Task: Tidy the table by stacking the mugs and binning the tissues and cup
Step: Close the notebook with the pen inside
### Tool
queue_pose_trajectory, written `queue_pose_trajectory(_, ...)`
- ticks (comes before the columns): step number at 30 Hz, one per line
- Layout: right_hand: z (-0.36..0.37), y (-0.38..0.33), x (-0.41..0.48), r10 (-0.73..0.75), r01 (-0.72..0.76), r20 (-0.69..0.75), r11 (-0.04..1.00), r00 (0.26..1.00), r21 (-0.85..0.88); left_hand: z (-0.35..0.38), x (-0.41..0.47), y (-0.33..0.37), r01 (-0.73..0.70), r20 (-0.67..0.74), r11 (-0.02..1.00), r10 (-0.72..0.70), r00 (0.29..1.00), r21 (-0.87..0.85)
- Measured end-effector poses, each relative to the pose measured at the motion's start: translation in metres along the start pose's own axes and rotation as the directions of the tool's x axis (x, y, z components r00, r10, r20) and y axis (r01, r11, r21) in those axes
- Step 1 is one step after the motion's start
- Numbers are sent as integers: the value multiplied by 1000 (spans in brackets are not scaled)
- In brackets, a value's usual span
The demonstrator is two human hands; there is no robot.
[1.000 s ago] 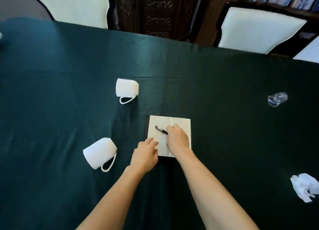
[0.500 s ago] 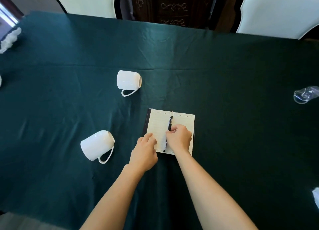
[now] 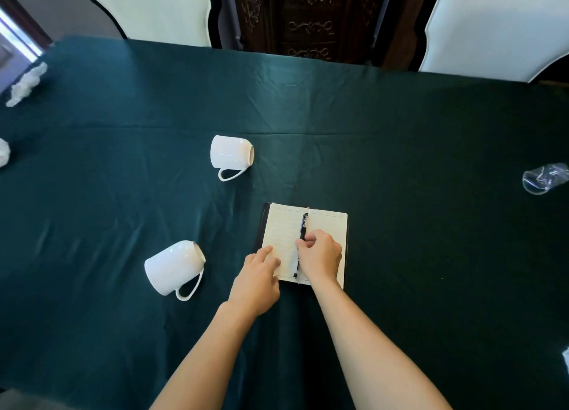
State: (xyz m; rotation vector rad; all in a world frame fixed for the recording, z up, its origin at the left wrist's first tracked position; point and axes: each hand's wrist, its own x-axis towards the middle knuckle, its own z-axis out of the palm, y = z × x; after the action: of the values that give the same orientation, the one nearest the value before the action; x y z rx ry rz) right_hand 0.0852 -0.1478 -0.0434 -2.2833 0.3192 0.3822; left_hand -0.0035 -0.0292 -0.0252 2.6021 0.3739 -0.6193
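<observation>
Two white mugs lie on their sides on the dark green tablecloth: one mug [image 3: 231, 155] in the middle, the other mug [image 3: 174, 267] nearer me on the left. A clear plastic cup [image 3: 544, 178] lies tipped over at the far right. Crumpled tissues sit at the left edge: one tissue [image 3: 27, 84] further back, another tissue [image 3: 3, 155] closer, and a sliver of a third tissue [image 3: 566, 359] shows at the right edge. My right hand [image 3: 320, 255] pinches a black pen [image 3: 303, 228] lying along the spine of an open notebook [image 3: 284, 231]. My left hand [image 3: 257, 278] rests its fingertips on the notebook's left page.
Two white-cushioned chairs [image 3: 160, 7] [image 3: 495, 30] stand at the table's far side, with a dark carved cabinet [image 3: 311, 18] between them. The tablecloth [image 3: 400, 151] covers the whole table.
The pen has turned from slanted across the page to lying along the notebook's spine under my right hand. The view shifted left, bringing the left tissues in and pushing the right tissue out.
</observation>
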Motion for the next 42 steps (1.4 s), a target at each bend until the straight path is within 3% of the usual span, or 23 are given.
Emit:
queue_pose_trajectory(5,-6,4,1,-12,12,11,1000,1000,15,-4,5,-3,-13,1,999,13,1000,42)
queue_pose_trajectory(11,-39,34,5,16,-21,-43,991,999,-130,-9,12,-14,58,-156,974,-94,983,-220)
queue_pose_trajectory(14,-55,56,4,73,-81,-81,992,994,-100,-14,17,-16,175,-154,906,-250,956,-386)
queue_pose_trajectory(19,-62,56,11,144,-144,-19,989,989,-40,-26,27,-8,296,-59,751,-406,912,-590)
queue_pose_trajectory(24,-66,56,22,223,-222,24,975,975,-4,-40,29,4,252,-73,636,-439,896,-729)
queue_pose_trajectory(27,-67,55,24,238,-239,28,971,971,16,-46,28,19,200,-60,606,-381,923,-770)
queue_pose_trajectory(31,-73,58,26,277,-283,80,956,957,79,-47,23,55,108,-89,663,-256,963,-740)
queue_pose_trajectory(38,-81,65,31,259,-282,156,946,953,158,-16,27,108,2,-195,889,-102,975,-458)
queue_pose_trajectory(42,-79,66,34,327,-444,333,812,884,380,9,32,125,-25,-192,957,-33,981,-291)
